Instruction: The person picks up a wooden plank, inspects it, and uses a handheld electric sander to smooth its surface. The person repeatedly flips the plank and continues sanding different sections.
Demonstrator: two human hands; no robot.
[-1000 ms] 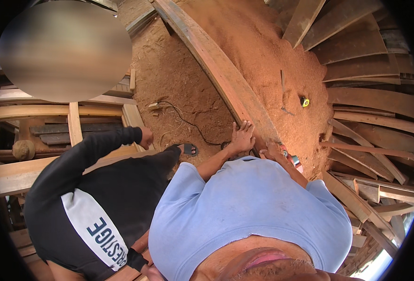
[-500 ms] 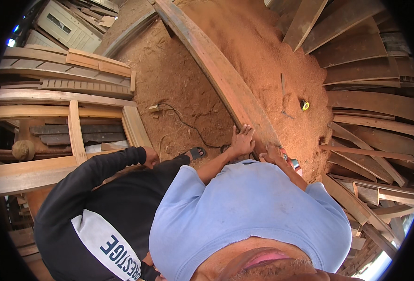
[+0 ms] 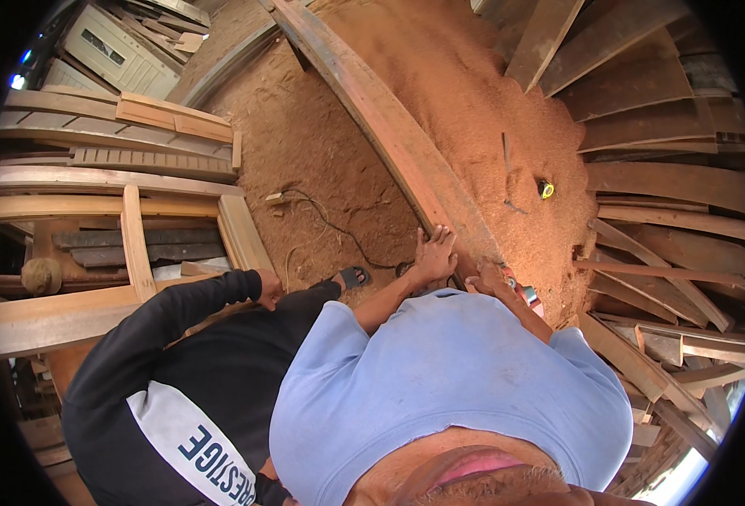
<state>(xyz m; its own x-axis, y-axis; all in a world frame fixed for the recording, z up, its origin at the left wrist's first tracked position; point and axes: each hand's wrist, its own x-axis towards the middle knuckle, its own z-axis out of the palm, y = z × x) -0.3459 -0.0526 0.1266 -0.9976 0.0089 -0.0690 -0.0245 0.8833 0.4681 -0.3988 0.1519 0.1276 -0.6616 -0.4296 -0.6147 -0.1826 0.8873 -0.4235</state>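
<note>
A long wooden beam (image 3: 398, 131) runs from the far upper left down to my body. My left hand (image 3: 434, 255) rests on its near end, fingers stretched out and spread. Beside it, at the beam's right edge, my right hand (image 3: 490, 277) is closed with curled fingers; what lies under them is hidden. Just right of that hand shows part of a red and teal tool (image 3: 527, 295), mostly covered by my forearm. A dark cord (image 3: 351, 236) lies on the ground and runs to near my left wrist.
Sawdust (image 3: 465, 101) covers the ground, with a yellow-black tape measure (image 3: 546, 190) and a thin dark bar (image 3: 506, 160) on it. Boards (image 3: 642, 126) lean along the right. Stacked frames (image 3: 111, 177) stand left. A person in a black sleeve (image 3: 170, 312) is close on my left.
Both hands stay in place on the beam. The view has shifted very slightly; nothing else has visibly moved.
</note>
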